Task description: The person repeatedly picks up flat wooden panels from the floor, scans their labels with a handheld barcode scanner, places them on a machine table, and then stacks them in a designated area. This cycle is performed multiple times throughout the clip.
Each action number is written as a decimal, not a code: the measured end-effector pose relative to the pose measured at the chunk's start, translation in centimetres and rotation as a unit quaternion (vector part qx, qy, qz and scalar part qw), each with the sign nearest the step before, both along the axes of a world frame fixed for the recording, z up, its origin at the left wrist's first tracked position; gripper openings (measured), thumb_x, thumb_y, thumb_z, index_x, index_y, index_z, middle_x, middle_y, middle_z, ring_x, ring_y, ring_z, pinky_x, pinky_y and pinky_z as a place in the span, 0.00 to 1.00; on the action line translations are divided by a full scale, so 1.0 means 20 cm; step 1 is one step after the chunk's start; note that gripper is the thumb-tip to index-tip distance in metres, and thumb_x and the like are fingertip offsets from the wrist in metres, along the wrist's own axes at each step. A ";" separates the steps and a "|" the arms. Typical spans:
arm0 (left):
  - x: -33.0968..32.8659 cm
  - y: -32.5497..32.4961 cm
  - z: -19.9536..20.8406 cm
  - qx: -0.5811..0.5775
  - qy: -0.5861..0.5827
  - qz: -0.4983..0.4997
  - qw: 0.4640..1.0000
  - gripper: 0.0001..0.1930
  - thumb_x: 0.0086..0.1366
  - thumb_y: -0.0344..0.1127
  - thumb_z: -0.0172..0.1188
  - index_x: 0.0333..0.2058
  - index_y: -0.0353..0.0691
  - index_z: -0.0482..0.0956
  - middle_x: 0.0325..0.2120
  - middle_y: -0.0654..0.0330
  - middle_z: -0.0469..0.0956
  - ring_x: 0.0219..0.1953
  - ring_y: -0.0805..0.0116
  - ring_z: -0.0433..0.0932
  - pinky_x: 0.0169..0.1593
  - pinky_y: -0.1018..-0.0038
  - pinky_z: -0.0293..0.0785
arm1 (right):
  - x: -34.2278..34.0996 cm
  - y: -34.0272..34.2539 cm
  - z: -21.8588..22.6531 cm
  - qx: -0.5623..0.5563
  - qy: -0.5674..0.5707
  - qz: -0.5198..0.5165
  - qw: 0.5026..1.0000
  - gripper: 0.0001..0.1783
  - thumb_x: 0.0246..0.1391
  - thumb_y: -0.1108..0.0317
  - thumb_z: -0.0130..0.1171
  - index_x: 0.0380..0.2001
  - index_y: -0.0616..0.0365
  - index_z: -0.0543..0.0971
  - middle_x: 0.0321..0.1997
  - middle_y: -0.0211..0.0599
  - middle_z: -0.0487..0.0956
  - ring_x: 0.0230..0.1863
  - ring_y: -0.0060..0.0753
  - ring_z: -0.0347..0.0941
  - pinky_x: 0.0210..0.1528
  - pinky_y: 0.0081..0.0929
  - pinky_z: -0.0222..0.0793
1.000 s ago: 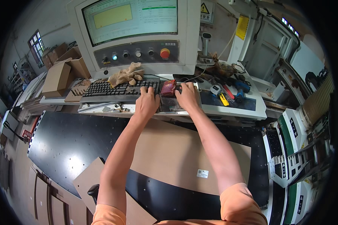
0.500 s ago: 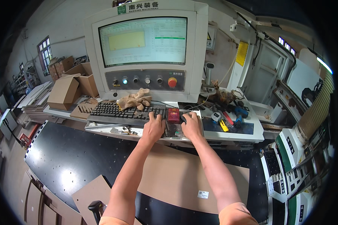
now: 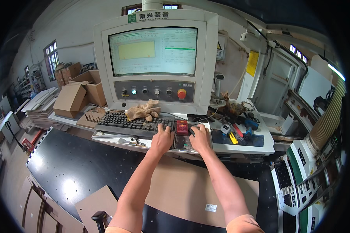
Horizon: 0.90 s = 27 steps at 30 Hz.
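My left hand (image 3: 161,139) rests at the right end of the black keyboard (image 3: 134,125), its fingers stretched over the keys. The right hand (image 3: 200,139) lies over a dark computer mouse (image 3: 192,131), which is mostly hidden beneath it. Between the two hands sits a small red box (image 3: 181,127). A pair of dirty work gloves (image 3: 144,111) lies across the keyboard's back edge. Behind them stands a machine console with a lit screen (image 3: 153,52), showing a yellow rectangle. Under the screen runs a row of knobs with a red emergency stop button (image 3: 181,93).
On the right side of the desk lie a tape measure (image 3: 226,129), a yellow utility knife (image 3: 233,138) and a blue power tool (image 3: 251,124). A brown board (image 3: 179,182) rests on the black machine table (image 3: 74,163) below my arms. Open cardboard boxes (image 3: 70,100) stand left.
The view has tilted slightly, so the console sits a little lower in it. Both hands stay at the keyboard and the mouse.
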<state>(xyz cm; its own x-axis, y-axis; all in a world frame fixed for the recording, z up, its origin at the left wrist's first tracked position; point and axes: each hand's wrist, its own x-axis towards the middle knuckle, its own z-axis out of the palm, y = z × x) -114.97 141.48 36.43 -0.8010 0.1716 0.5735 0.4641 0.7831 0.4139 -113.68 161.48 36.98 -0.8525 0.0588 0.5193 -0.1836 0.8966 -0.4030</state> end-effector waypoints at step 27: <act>0.02 0.02 0.01 0.008 -0.015 0.015 1.000 0.16 0.68 0.43 0.56 0.46 0.36 0.73 0.55 0.31 0.65 0.34 0.32 0.80 0.38 0.50 0.80 | -0.01 0.01 -0.01 -0.004 0.003 0.018 1.000 0.22 0.47 0.69 0.63 0.50 0.56 0.82 0.58 0.50 0.71 0.57 0.54 0.68 0.60 0.42 0.67</act>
<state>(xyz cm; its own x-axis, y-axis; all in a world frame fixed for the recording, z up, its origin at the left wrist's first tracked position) -114.62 141.79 36.68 -0.8225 0.1377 0.5518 0.4277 0.7894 0.4404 -113.86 161.75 36.80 -0.8506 0.0325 0.5247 -0.2185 0.8859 -0.4092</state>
